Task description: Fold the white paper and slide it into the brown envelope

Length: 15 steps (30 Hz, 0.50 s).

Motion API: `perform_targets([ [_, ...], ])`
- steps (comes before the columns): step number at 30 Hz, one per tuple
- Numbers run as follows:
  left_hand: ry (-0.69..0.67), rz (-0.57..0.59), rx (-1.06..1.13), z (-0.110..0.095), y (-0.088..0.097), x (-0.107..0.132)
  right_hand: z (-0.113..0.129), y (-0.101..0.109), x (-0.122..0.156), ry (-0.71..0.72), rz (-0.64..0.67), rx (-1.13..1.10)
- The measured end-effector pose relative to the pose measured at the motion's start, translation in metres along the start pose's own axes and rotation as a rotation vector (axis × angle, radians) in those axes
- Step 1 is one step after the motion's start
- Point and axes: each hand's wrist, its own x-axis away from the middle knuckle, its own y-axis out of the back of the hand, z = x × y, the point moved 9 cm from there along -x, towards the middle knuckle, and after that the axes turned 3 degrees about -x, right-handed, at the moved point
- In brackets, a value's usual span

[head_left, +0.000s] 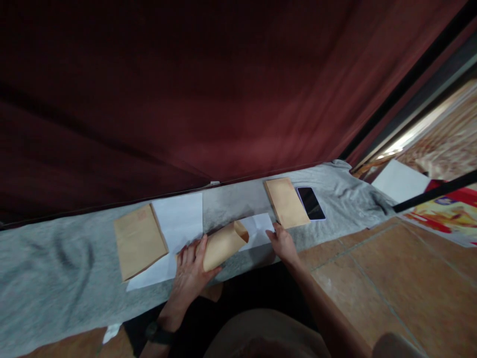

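My left hand point(192, 271) grips a brown paper envelope point(223, 243) whose mouth gapes open toward the right. A folded white paper point(257, 229) lies at that mouth, and my right hand point(282, 242) pinches its right edge. Both rest on a grey cloth point(55, 268) spread over the floor. A watch sits on my left wrist.
A stack of brown envelopes point(137, 241) lies on white sheets point(179, 219) to the left. Another brown envelope stack point(285, 202) and a dark phone point(310, 203) lie to the right. A dark red curtain point(186, 89) hangs behind. Tiled floor point(391, 278) and printed papers point(443, 214) are at right.
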Motion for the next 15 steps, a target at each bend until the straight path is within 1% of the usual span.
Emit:
perform_targets([
  [2, -0.002, 0.003, 0.001, 0.001, -0.002, 0.001, -0.004, 0.02, 0.0, -0.008, -0.085, -0.175],
  [4, -0.003, -0.001, 0.009, 0.001, -0.004, 0.002, -0.005, 0.042, 0.0, 0.009, -0.162, -0.399],
  [6, -0.001, -0.01, 0.017, 0.001, -0.004, 0.001, -0.003, 0.059, 0.0, 0.046, -0.204, -0.618],
  [7, 0.002, -0.015, 0.022, 0.001, -0.004, 0.001, -0.002, 0.064, 0.0, 0.058, -0.209, -0.705],
  [8, 0.004, -0.019, 0.026, 0.001, -0.004, 0.001, -0.001, 0.067, 0.0, 0.063, -0.201, -0.771],
  [10, 0.008, -0.026, 0.034, 0.0, -0.004, 0.0, 0.002, 0.062, 0.001, 0.062, -0.145, -0.838],
  [13, 0.019, -0.02, 0.053, 0.001, -0.005, 0.0, 0.002, 0.048, 0.006, 0.06, -0.067, -0.843],
  [15, 0.028, -0.011, 0.071, 0.002, -0.006, 0.0, 0.0, 0.043, 0.009, 0.068, -0.06, -0.803],
])
